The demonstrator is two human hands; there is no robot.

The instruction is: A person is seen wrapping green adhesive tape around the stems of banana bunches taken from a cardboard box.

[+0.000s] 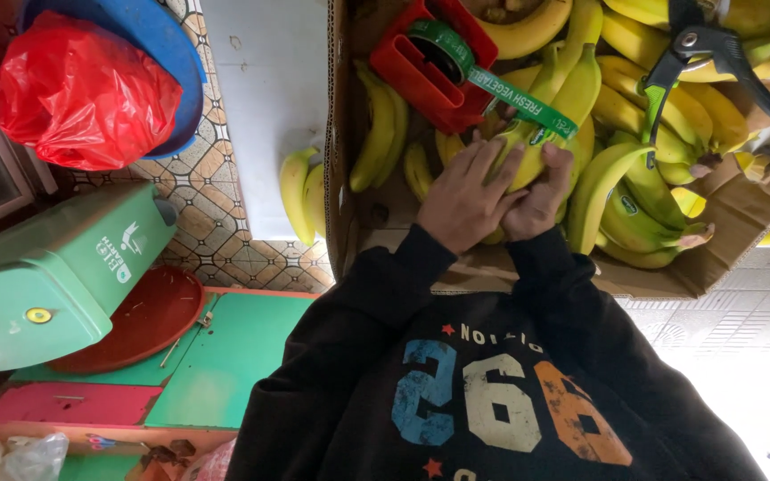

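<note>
A cardboard box [733, 223] holds several bunches of yellow bananas [634, 169]. My left hand [463, 198] lies flat on a small banana bunch [536, 147] at the box's near side. My right hand [538, 200] grips the same bunch from the right, thumb up against a strip of green printed tape [520, 102]. The tape runs from a red tape dispenser [425, 67] lying on the bananas to the bunch under my hands. Black pruning shears with green grips [701, 53] rest on the bananas at the far right.
Two loose bananas [300, 191] lie outside the box on a white surface [265, 107]. A green bin [55, 276], a red round tray [144, 316], a green board [225, 356] and a red plastic bag [82, 89] in a blue basin stand at the left on tiled floor.
</note>
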